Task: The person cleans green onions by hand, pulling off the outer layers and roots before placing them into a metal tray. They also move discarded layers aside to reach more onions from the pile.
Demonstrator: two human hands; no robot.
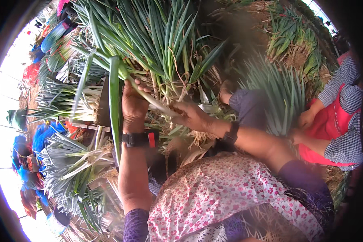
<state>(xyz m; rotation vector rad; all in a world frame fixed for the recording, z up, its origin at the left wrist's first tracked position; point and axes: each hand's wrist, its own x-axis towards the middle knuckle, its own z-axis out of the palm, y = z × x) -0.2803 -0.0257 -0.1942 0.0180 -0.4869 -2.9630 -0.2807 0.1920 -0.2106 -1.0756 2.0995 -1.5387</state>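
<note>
A single long green onion [151,99] slants across the middle, its pale stem toward the lower right and its leaves toward the upper left. My left hand [134,103] is closed round the stem just below the leaves. Its lower end lies in my right hand [192,117], whose fingers pinch the white part near the root. One wide leaf [114,105] hangs down beside my left forearm. Right beyond my hands stands a big heap of green onions [149,36], roots toward me. Loose peeled leaves and roots lie below my right hand.
Trimmed green onions [74,99] rest on a low stand at the left, with another pile [64,165] nearer me. At the right, a co-worker in a red apron [322,129] reaches toward more onions [276,97]. Blue and red bags [44,137] line the far left.
</note>
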